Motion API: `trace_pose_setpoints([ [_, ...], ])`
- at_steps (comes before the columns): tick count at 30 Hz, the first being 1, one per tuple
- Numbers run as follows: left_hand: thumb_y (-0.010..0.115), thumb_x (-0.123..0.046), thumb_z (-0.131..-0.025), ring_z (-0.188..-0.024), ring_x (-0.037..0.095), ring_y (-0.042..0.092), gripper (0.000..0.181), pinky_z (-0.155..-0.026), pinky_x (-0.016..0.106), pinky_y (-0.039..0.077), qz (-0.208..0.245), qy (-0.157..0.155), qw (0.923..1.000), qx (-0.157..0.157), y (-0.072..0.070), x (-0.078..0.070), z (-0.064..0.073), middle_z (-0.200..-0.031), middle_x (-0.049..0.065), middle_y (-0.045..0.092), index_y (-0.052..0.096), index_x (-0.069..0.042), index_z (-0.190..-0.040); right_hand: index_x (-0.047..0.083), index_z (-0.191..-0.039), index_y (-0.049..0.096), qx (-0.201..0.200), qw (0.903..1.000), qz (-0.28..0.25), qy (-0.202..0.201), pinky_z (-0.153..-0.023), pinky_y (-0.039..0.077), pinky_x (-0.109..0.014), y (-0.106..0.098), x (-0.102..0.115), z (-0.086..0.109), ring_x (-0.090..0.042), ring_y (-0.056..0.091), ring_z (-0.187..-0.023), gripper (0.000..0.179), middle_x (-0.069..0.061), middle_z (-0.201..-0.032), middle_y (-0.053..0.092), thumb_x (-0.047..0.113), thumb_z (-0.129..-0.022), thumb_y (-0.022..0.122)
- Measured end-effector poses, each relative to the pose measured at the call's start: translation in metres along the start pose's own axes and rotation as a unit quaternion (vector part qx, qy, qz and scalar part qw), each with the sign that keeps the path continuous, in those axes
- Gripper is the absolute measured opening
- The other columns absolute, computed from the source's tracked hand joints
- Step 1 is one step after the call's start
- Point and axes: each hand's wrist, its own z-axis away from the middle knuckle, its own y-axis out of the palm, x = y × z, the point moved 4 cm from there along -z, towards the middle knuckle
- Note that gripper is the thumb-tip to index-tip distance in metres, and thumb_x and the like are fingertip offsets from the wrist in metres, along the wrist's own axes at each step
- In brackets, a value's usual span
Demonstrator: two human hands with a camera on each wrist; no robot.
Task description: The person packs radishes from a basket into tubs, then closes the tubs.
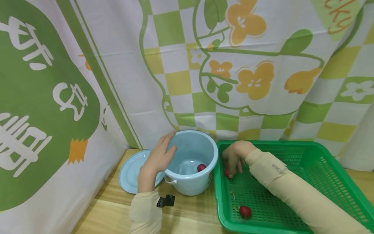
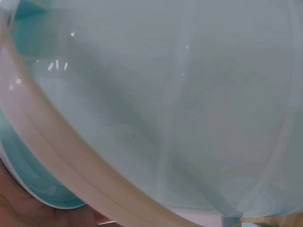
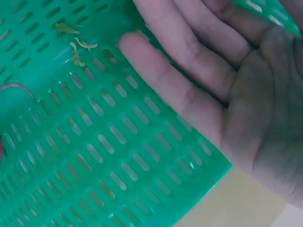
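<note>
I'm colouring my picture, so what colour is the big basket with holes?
The basket is bright green all over. The head view shows it best.

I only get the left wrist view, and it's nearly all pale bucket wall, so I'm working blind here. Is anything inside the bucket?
Observer: Yes, in the head view one red radish shows low inside the bucket, toward its right side.
Operator: My view misses the other hand. Where is it?
Observer: The right hand is in the green basket, down at a second radish; I can't tell whether it grips it.
Operator: Any other radish in that basket?
Observer: One more that I can see: a third radish lies apart from the hand, nearer the head camera.
</note>
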Motion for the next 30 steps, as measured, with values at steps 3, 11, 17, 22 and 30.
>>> trace_pose_setpoints([
  [3, 0.042, -0.025, -0.110, -0.158, 0.037, 0.027, 0.060, -0.128, 0.057, 0.024, 0.002, -0.002, 1.0000, -0.001, -0.001, -0.001, 0.000, -0.171, 0.016, 0.030, 0.031, -0.009, -0.167, 0.015, -0.093, 0.080, 0.007, 0.9999, 0.008, 0.013, -0.092, 0.061, -0.047, 0.002, 0.002, -0.005, -0.023, 0.076, -0.088, 0.014, -0.002, -0.091, 0.078, 0.029, -0.092, 0.084],
  [11, 0.043, -0.026, -0.110, -0.158, 0.037, 0.026, 0.060, -0.128, 0.057, 0.023, 0.003, 0.000, 1.0000, 0.002, 0.000, 0.000, 0.000, -0.171, 0.016, 0.029, 0.031, -0.009, -0.167, 0.015, -0.089, 0.081, 0.029, 0.9995, -0.003, 0.011, -0.091, 0.061, -0.040, 0.006, -0.002, -0.013, -0.019, 0.076, -0.088, 0.017, -0.002, -0.088, 0.079, 0.032, -0.093, 0.083],
  [17, 0.042, -0.027, -0.111, -0.158, 0.035, 0.026, 0.060, -0.128, 0.056, 0.023, 0.000, -0.001, 1.0000, 0.005, 0.000, 0.000, -0.001, -0.171, 0.015, 0.029, 0.031, -0.010, -0.167, 0.017, -0.087, 0.081, 0.036, 0.9992, 0.009, 0.016, -0.087, 0.061, -0.035, 0.007, -0.003, -0.016, -0.014, 0.075, -0.085, 0.020, 0.001, -0.086, 0.078, 0.036, -0.093, 0.081],
  [22, 0.043, -0.026, -0.111, -0.158, 0.036, 0.027, 0.060, -0.128, 0.056, 0.024, -0.003, 0.003, 1.0000, -0.003, -0.001, 0.000, -0.002, -0.170, 0.016, 0.031, 0.032, -0.009, -0.166, 0.018, -0.088, 0.081, 0.041, 0.9989, 0.016, 0.016, -0.085, 0.061, -0.034, 0.004, -0.002, -0.014, -0.014, 0.075, -0.085, 0.022, 0.001, -0.086, 0.079, 0.040, -0.092, 0.081],
  [30, 0.045, -0.025, -0.110, -0.157, 0.037, 0.029, 0.059, -0.127, 0.058, 0.025, -0.004, 0.006, 0.9999, -0.010, 0.002, -0.001, -0.001, -0.170, 0.016, 0.032, 0.034, -0.009, -0.166, 0.021, -0.087, 0.082, 0.034, 0.9989, 0.025, 0.023, -0.081, 0.062, -0.032, -0.001, -0.002, -0.009, -0.022, 0.068, -0.103, 0.020, 0.005, -0.089, 0.079, 0.040, -0.093, 0.081],
])
